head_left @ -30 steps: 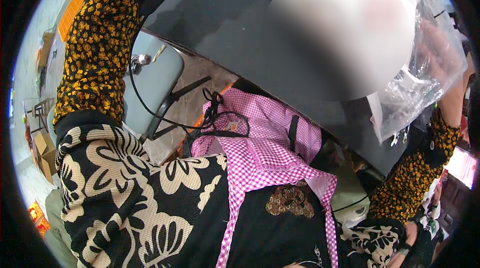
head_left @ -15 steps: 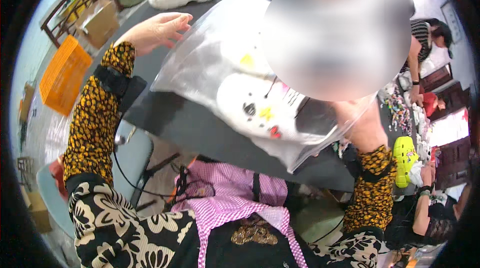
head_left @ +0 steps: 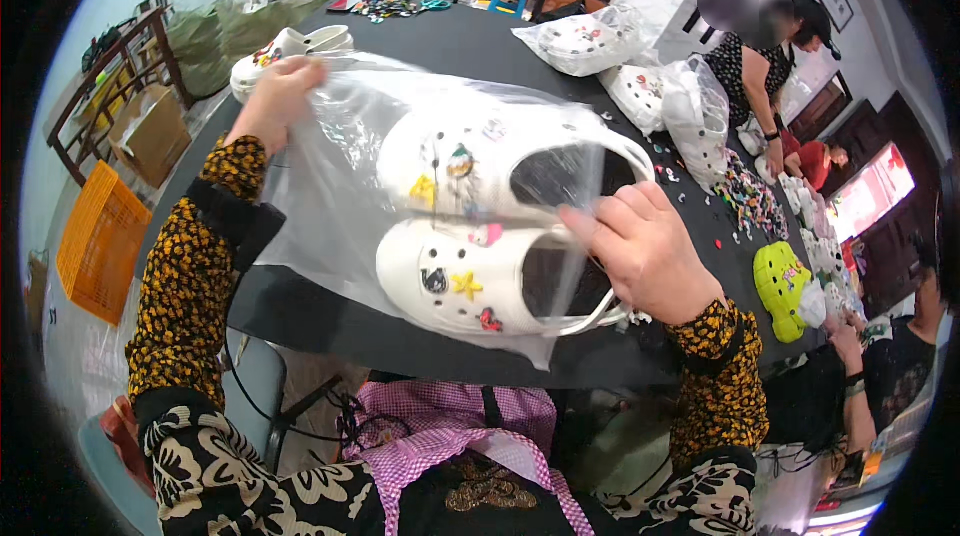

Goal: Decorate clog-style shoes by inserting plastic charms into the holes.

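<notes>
A clear plastic bag [head_left: 345, 221] is held over the black table with a pair of white clogs in it. Both the upper clog [head_left: 408, 141] and the lower clog [head_left: 400, 281] carry small coloured charms, and their heels point right. At the bag's far left corner my left hand [head_left: 278, 101] is closed on the plastic. My right hand [head_left: 650, 251] grips the bag's edge on the right, beside the clogs' heel straps; its fingers are bent, and whether it also pinches a strap is hard to tell. Behind my left hand another white clog pair [head_left: 330, 38] stands on the table.
Bagged white clogs [head_left: 582, 41] lie at the far right of the black table [head_left: 450, 46], near scattered charms [head_left: 752, 198]. A lime-green clog [head_left: 783, 286] is to my right, beside a co-worker's hands [head_left: 848, 341]. An orange basket [head_left: 100, 241] stands on the left.
My left hand was open beside the bag and now grips its corner. The bag has come down and turned, with the clogs lying more level. My right hand has moved left and up.
</notes>
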Demonstrator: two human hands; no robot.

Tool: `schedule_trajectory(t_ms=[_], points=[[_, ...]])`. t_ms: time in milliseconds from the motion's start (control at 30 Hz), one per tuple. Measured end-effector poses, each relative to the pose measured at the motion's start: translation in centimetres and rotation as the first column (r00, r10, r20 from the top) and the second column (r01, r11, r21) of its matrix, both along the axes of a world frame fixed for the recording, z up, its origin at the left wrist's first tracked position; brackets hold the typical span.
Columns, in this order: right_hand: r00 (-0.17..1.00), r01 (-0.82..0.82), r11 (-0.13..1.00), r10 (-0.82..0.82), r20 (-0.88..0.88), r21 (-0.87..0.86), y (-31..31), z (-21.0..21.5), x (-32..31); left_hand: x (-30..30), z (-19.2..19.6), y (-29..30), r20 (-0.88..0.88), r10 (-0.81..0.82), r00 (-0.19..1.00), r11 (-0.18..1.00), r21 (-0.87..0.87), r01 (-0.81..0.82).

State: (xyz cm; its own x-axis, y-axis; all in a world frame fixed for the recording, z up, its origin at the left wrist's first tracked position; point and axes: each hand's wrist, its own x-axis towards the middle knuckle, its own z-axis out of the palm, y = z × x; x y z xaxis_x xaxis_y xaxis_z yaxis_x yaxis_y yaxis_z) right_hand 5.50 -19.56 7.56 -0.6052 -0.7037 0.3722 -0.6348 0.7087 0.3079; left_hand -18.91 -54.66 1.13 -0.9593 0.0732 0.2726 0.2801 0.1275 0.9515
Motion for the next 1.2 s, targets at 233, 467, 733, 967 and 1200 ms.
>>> schedule_trajectory(t_ms=[233, 467, 733, 967, 1200], points=[[0.979, 0.199, 0.958, -0.205, -0.009, -0.207, 4.0, -0.1, 0.8, -6.3, -4.4, -8.8, 0.04, 0.188, 0.981, 0.982, -0.022, -0.188], [0.937, 0.346, 0.844, -0.331, 0.11, -0.409, 6.8, -1.5, 1.6, -7.1, -5.7, -8.3, -0.115, 0.127, 0.985, 0.915, -0.37, -0.161], [0.881, 0.467, 0.587, -0.243, 0.406, -0.661, 8.0, -4.2, -0.1, 8.6, 0.4, 4.7, -0.199, -0.356, 0.913, 0.592, -0.804, 0.056], [0.835, 0.546, -0.052, 0.126, 0.536, -0.836, 5.6, -2.3, -2.5, 14.9, -4.7, 8.0, -0.094, -0.709, 0.699, 0.329, -0.921, 0.209], [0.86, 0.504, -0.189, 0.199, 0.469, -0.843, 2.8, -3.3, -2.1, 16.1, -1.4, 9.3, 0.046, -0.5, 0.865, 0.856, -0.126, 0.501]])
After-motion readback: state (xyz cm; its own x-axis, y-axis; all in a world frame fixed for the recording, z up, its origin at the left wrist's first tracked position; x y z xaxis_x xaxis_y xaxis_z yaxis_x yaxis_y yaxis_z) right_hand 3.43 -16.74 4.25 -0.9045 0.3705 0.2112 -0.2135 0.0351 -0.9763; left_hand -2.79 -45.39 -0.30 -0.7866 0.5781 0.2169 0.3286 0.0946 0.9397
